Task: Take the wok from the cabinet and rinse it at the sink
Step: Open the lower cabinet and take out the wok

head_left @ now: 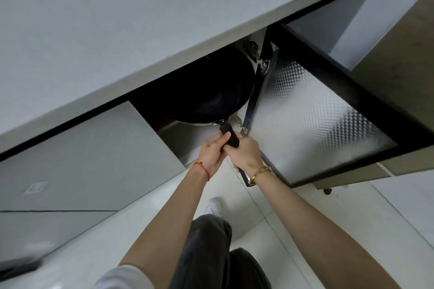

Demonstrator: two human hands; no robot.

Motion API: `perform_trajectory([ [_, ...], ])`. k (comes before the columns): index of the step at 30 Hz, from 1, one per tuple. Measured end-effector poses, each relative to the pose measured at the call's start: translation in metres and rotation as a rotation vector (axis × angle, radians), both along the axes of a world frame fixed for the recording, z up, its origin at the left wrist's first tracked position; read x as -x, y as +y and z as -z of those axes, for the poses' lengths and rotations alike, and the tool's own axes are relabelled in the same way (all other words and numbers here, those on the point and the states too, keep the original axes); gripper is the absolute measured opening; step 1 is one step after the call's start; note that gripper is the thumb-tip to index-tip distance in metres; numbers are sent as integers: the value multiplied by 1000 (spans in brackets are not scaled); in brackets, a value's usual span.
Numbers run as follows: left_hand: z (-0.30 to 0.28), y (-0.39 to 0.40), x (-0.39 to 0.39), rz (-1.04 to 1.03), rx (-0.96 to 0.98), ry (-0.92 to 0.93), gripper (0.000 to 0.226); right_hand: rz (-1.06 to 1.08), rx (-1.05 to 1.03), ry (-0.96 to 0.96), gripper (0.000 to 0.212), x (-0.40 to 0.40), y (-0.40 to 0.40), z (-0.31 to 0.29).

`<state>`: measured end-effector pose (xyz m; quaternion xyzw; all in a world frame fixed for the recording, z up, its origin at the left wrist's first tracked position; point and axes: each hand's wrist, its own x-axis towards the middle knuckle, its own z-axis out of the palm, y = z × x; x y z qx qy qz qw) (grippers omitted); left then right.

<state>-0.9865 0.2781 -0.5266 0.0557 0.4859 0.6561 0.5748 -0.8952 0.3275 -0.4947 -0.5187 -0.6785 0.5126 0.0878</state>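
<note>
Just beyond both hands, the wok [206, 91] sits partly inside the open cabinet [164, 129] under the bench [117, 30], its black handle [229, 137] pointing straight back toward the person. The right hand [246, 155] is wrapped around the handle from above; the left hand [212, 152] is curled closed on it from the other side, the two touching. The handle's long axis runs from the hands away into the opening, so the pull should follow that line outward. To the right of the hands stands the open door [317, 112], close enough that the rim could clip its hinge [252, 53].
</note>
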Motion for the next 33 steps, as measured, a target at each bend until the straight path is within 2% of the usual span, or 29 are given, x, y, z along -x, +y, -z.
perform_trajectory([
  [6, -33, -30, -30, 37, 58, -70, 34, 21, 83, -53, 24, -33, -29, -38],
  [14, -87, -81, -84, 69, 128, -106, 32, 93, 141, -98, 17, -85, -83, -81],
  [20, -120, -123, -124, 118, 184, -101, 30, 157, 183, -102, 22, -125, -130, -115],
  [23, -148, -146, -147, 164, 190, -99, 25, 180, 207, -91, 22, -150, -155, -146],
  [33, -228, -218, -210, 215, 237, -91, 34, 198, 200, -81, 17, -217, -233, -229],
])
